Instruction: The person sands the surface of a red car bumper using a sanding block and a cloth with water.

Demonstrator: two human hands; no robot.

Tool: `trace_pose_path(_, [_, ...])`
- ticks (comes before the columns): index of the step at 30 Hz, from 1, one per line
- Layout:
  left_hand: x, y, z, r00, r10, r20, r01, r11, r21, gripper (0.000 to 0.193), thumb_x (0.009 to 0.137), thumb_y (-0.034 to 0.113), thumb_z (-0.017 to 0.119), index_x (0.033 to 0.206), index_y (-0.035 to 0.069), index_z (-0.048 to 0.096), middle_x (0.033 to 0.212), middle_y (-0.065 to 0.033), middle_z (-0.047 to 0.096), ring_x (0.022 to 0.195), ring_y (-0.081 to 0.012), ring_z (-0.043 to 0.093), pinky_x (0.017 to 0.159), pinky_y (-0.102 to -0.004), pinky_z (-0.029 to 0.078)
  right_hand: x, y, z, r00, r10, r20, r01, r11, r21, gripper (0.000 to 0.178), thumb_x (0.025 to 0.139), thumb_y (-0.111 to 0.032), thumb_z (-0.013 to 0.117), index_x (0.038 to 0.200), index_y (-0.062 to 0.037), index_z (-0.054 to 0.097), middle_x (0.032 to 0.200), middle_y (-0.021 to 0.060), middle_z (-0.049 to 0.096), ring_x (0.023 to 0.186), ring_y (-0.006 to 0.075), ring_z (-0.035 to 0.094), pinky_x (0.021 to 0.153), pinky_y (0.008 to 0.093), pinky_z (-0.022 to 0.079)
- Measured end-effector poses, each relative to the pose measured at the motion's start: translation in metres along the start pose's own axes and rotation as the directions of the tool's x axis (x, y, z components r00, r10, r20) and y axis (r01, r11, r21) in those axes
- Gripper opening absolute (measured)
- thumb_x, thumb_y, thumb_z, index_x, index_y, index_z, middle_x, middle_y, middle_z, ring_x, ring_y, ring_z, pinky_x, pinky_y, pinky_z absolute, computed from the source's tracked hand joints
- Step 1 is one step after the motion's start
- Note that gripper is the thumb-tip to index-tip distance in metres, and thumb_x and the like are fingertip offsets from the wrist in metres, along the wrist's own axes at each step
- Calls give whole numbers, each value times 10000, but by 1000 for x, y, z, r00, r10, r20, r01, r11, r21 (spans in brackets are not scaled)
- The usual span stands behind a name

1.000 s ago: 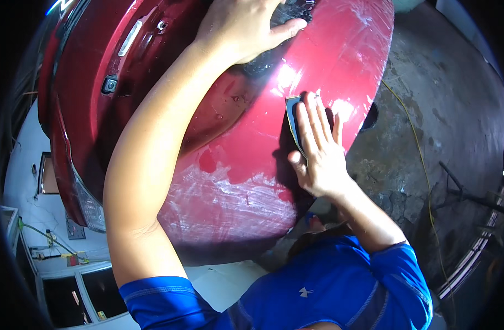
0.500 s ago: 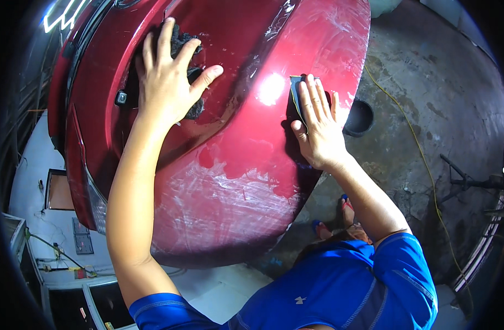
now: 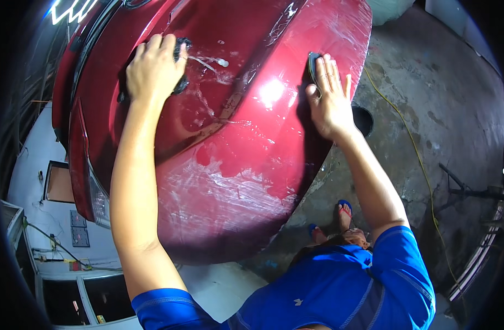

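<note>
A red car's rear bumper (image 3: 246,146) and trunk area fill the middle, with wet patches and whitish, dull scuffed zones. My left hand (image 3: 154,71) is closed around a wet black cloth (image 3: 181,50) against the recessed panel. Water spurts from the cloth toward the right and runs down the paint. On the bumper's right side, my right hand (image 3: 333,107) lies with long, nearly straight fingers over a dark piece of sandpaper (image 3: 312,61), pressing it to the surface. Most of the sandpaper is hidden under the fingers.
A black bucket (image 3: 363,121) stands on the concrete floor (image 3: 406,143) beside the bumper. A yellow cord (image 3: 401,118) runs along the floor. Dark metal stand legs (image 3: 458,184) are at the right. My feet in sandals (image 3: 344,208) are below the bumper.
My left hand has gone from spread fingers to a squeeze on the black cloth, and water now spurts out. My right hand has slid the sandpaper up and slightly right.
</note>
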State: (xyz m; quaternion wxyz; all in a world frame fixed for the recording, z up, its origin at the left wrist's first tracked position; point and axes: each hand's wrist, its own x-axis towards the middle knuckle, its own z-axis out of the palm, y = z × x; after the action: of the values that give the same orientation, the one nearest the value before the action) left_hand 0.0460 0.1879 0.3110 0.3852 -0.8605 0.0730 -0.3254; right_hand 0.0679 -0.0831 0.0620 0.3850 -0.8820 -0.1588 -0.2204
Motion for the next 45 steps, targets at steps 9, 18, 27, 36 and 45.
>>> trace_pose_path(9, [-56,-2,-23,999,3,-34,-11,968,-250,608,824,592,818,1058,58,646,1483,-108,571,1321,-404,532,1053,-600,427,-76,-80,-4,933,-303,193,274,948,165,809,954,-303,635,1584,94,320,1661,340,282,1569,494,249,1253,672,164])
trace_pose_path(18, [-27,2,-5,996,-41,74,63,948,-312,470,920,542,747,1024,100,626,1437,-97,612,1231,-407,595,980,-570,484,13,-42,19,999,-40,19,40,999,-1,752,1065,-427,411,1606,78,279,1674,331,256,1584,460,219,1285,620,110])
trace_pose_path(27, [13,37,4,999,-17,30,25,957,-290,541,927,597,712,1125,97,650,1488,-85,578,1321,-380,549,1038,-563,466,144,89,-13,996,79,44,-76,994,-79,683,1109,-414,291,1622,37,259,1679,320,245,1594,437,197,1280,611,142])
trace_pose_path(36, [-1,36,4,990,141,-15,-137,927,-348,444,945,457,743,1203,103,670,1481,-74,578,1353,-367,517,1094,-548,435,-24,-32,-19,916,-319,244,295,947,128,761,1038,-343,483,1631,65,233,1709,303,188,1613,422,161,1274,657,108])
trace_pose_path(45, [19,54,7,992,123,8,-110,908,-403,423,921,429,772,1152,85,687,1455,-111,591,1319,-382,537,1090,-530,435,185,60,37,990,86,-114,-62,978,199,826,1089,-536,283,1633,78,193,1707,317,175,1608,427,163,1278,650,99])
